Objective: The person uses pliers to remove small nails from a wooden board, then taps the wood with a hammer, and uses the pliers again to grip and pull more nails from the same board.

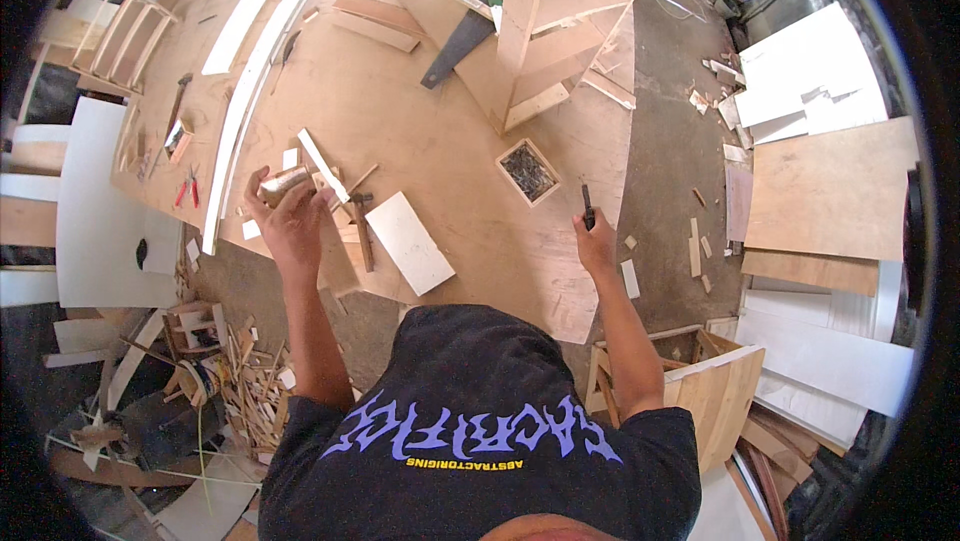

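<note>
My left hand [291,219] is raised at the left, its fingers closed around a small pale wooden block [285,181]. Beside it, a narrow white-faced strip [322,165] lies at a slant, with a hammer [364,236] just to its right. A white rectangular board [410,244] rests between my two hands, nearer the left. My right hand [597,243] grips a slim black tool [588,209] with a thin tip pointing away from me; its exact kind is too small to tell. A square wooden box [528,173] of dark nails stands left of that tool.
A handsaw [462,46] and an upright wooden frame [525,31] are at the far side. Long white strips [245,111] run along the left, near red-handled pliers [188,186]. Scrap wood [250,381] heaps at lower left. Panels [830,191] and a wooden cabinet [715,396] line the right.
</note>
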`<state>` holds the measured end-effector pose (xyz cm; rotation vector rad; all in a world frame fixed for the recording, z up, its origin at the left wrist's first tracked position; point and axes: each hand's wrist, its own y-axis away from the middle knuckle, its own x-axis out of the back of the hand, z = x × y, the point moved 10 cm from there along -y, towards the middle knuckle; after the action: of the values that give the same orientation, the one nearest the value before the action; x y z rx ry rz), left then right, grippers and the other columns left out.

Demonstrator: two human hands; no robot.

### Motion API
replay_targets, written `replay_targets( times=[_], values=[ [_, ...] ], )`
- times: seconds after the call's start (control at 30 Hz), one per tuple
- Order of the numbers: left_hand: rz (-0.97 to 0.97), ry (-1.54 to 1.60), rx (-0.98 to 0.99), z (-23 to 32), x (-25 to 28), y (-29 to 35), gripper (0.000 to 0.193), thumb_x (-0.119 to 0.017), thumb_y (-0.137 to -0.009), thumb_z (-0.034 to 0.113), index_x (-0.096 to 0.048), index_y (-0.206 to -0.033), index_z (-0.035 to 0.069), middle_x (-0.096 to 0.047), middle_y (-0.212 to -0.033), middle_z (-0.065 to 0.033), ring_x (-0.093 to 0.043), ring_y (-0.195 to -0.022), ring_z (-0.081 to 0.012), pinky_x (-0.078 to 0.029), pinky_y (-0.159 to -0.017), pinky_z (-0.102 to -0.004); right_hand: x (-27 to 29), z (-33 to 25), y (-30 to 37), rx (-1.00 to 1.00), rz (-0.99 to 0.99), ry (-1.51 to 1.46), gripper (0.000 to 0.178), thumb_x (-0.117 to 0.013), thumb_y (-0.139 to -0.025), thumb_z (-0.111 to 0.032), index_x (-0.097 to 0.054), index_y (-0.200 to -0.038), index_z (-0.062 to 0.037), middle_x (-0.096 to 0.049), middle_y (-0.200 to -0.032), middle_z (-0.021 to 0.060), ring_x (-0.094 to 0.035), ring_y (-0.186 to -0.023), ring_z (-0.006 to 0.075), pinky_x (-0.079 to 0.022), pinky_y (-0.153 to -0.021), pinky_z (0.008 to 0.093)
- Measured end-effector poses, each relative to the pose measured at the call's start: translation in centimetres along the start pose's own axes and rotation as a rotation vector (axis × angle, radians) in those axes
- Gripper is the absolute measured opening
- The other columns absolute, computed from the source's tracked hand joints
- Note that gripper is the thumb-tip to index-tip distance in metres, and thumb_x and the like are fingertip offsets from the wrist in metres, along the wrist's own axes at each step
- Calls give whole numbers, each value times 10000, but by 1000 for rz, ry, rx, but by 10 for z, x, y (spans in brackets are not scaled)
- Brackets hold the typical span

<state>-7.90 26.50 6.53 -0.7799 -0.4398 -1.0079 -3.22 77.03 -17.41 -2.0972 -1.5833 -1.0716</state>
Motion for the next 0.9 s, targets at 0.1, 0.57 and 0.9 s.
replay_targets(
  times=[0.1,0.57,0.9],
  values=[
    [-128,41,-43,2,-22,22,224,-862,-753,86,-754,-933,10,-369,-1444,-125,-540,-1233,-291,-600,-924,-367,-36,16,6,-84,-207,-257,335,-681,-928,-331,-654,-1011,-8,-648,-746,127,-656,-629,269,-528,-624,408],
    [-297,234,66,4,-68,98,203,-854,-778,126,-785,-952,47,-459,-1301,-130,-556,-1200,-272,-515,-990,-365,-151,-17,21,-676,-795,-1007,274,-541,-1034,-331,-660,-1030,-84,-687,-940,54,-687,-715,145,-320,-389,202],
    [-353,420,214,-39,-79,121,255,-862,-778,166,-792,-999,60,-520,-1273,-131,-577,-1191,-254,-502,-992,-380,-111,-93,129,-345,-482,-963,223,-685,-964,-248,-622,-1069,-62,-674,-956,48,-670,-702,107,-354,-358,192]
  ],
)
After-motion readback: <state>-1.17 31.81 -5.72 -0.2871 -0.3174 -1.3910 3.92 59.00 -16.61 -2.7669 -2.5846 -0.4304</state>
